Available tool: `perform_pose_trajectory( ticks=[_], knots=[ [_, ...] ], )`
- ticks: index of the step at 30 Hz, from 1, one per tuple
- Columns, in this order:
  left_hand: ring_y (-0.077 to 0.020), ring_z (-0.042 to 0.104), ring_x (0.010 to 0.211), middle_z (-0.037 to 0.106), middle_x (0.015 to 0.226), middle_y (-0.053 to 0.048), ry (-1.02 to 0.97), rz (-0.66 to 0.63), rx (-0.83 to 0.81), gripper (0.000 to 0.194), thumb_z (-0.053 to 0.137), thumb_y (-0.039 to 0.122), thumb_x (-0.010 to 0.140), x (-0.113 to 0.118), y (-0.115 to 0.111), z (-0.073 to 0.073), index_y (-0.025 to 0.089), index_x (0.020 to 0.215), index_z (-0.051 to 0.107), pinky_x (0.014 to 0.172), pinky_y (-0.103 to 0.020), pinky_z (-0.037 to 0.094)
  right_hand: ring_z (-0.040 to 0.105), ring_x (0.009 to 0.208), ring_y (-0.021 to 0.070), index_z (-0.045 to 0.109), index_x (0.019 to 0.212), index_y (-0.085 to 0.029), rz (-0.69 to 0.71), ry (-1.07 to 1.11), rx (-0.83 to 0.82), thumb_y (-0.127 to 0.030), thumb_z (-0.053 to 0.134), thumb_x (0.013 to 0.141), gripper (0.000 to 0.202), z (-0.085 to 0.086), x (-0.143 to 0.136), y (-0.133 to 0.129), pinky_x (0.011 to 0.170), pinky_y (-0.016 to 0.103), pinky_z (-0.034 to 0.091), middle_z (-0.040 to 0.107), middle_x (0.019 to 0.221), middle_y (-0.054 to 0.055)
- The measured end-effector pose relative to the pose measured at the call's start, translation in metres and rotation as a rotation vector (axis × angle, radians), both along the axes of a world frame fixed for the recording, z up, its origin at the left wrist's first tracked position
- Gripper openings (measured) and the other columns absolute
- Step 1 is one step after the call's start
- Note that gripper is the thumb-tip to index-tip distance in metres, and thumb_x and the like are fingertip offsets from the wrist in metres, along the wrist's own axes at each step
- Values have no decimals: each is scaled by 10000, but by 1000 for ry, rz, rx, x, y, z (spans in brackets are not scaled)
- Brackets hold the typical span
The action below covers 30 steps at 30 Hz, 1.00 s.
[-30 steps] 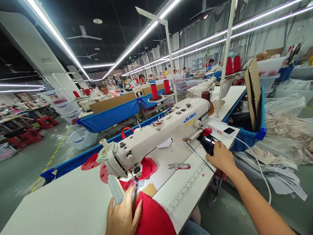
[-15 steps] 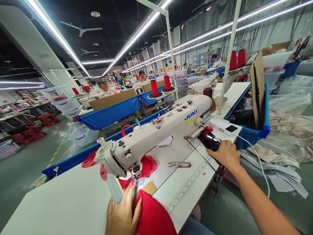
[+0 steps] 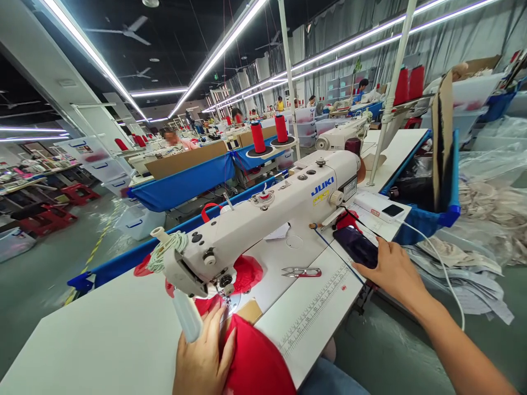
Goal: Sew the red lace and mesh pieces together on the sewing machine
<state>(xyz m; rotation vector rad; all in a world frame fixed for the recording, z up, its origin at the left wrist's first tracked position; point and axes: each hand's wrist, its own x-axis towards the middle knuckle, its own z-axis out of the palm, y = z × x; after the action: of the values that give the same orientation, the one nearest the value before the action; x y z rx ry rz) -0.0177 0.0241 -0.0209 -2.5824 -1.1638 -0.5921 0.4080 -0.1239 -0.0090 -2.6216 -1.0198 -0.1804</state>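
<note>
Under the head of a white JUKI sewing machine (image 3: 263, 203) lies red fabric (image 3: 259, 359), curving up towards me. My left hand (image 3: 203, 348) holds this fabric beside the lit presser foot (image 3: 227, 300), fingers reaching forward and thumb over its edge. At the right of the table, my right hand (image 3: 389, 271) grips the near end of a dark smartphone (image 3: 356, 246), whose glossy face is up. A bit of red cloth (image 3: 346, 219) sits behind the phone. Red-handled thread snips (image 3: 301, 272) lie between the hands, touched by neither.
A printed ruler scale (image 3: 315, 307) runs along the table's front part. A dark blue cord (image 3: 335, 252) crosses near the phone. Beyond it are a white box (image 3: 381, 208) with a cable and a blue cloth bin (image 3: 447, 214). Red thread cones (image 3: 258, 137) stand behind the machine.
The smartphone has gone from tilted, with bright reflections, to lying flatter, my right hand still at its near end. My left hand stays at the fabric. The view has shifted slightly.
</note>
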Motion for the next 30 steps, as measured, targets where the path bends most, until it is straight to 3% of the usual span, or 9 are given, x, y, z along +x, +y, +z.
perform_pose_trajectory(
  ticks=[5, 11, 20, 30],
  knots=[
    [-290, 645, 1213, 683, 1350, -74, -25, -9, 10, 444, 383, 387, 1015, 7, -5, 4, 194, 1334, 625, 927, -393, 483, 609, 1066, 421, 426, 1416, -59, 13, 78, -20, -675, 605, 766, 914, 4, -3, -12, 784, 486, 520, 598, 1181, 253],
    [-288, 630, 1225, 681, 1347, -79, -34, 18, -56, 474, 370, 412, 1010, 6, -5, 3, 192, 1345, 623, 938, -396, 471, 653, 959, 380, 378, 1464, -72, 6, 161, 49, -686, 552, 810, 914, -1, -6, -20, 735, 447, 526, 591, 1159, 227],
    [-273, 647, 1168, 700, 1302, -89, -10, -34, 48, 440, 372, 365, 1022, 7, -4, 6, 148, 1331, 598, 872, -360, 440, 595, 1067, 393, 357, 1484, -130, 56, 13, 262, -588, 556, 831, 823, -12, -15, -19, 852, 491, 517, 569, 1187, 196],
    [-282, 651, 1167, 700, 1298, -91, -38, -43, 28, 428, 383, 376, 1023, 8, -6, 5, 173, 1347, 575, 851, -374, 461, 588, 1083, 384, 323, 1508, -145, 37, -21, 257, -592, 563, 839, 839, -17, -13, -18, 874, 496, 514, 565, 1213, 186]
  ],
)
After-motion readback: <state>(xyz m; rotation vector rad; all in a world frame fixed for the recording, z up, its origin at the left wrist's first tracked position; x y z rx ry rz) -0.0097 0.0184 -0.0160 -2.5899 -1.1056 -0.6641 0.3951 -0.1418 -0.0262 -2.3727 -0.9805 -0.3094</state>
